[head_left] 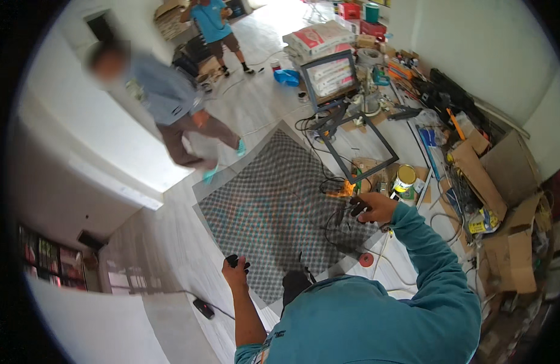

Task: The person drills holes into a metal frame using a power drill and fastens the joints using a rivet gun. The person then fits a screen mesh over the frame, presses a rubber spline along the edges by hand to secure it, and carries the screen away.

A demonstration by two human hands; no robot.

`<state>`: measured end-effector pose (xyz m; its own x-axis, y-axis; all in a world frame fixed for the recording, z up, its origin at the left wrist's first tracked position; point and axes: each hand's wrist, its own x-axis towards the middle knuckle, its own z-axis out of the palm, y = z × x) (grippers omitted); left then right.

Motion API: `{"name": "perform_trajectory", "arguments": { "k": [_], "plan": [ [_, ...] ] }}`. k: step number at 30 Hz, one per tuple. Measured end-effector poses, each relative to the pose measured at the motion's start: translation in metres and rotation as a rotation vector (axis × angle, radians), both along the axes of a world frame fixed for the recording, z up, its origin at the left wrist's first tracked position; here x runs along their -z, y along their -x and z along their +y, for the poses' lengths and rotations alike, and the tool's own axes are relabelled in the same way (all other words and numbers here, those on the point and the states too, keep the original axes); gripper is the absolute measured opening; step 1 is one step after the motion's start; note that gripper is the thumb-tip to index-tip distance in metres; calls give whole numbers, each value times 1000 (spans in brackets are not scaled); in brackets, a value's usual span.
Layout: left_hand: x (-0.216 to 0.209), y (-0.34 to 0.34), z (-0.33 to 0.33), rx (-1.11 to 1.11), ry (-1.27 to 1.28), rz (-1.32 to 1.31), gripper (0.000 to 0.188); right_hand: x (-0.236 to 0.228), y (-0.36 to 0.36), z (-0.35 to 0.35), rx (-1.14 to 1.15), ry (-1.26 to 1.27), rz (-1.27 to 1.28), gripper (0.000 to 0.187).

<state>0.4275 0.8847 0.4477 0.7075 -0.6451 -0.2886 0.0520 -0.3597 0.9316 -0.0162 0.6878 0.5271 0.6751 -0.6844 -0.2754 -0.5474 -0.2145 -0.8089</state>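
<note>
Grey checkered metal mesh (274, 200) lay flat on the floor; your right hand (372, 208) gripped a black welding tool (357, 206) sparking orange at its edge, your left hand (236, 271) curled round a small dark object (232, 261)

1. The right hand (372, 207) grips a dark tool at an orange glow (343, 192) by the metal frame (351, 145).
2. The left hand (236, 271) holds a small black thing over the mesh sheet (274, 206).
3. A yellow can (405, 178) stands just beside the frame.
4. Two people stand on the floor (255, 103) beyond.
</note>
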Motion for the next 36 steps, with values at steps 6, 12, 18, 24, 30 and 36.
{"name": "perform_trajectory", "arguments": {
  "k": [6,12,18,24,30,36],
  "plan": [
    [20,-85,-187,198,70,-6,29,-8,-66,-57,426,33,-106,61],
    [-10,-111,-394,594,115,0,26,48,-98,-79,942,-88,162,68],
    [-12,-80,-551,930,-40,-75,28,82,-146,-108,1330,-271,344,70],
    [27,-54,-689,1059,-224,-191,29,168,-131,-186,1486,-400,73,60],
    [66,-48,-795,1011,-197,-242,37,151,-99,-312,1447,-311,-17,51],
    [88,12,-910,1070,-286,-60,43,142,-87,-382,1609,-218,-3,46]
  ]
}}
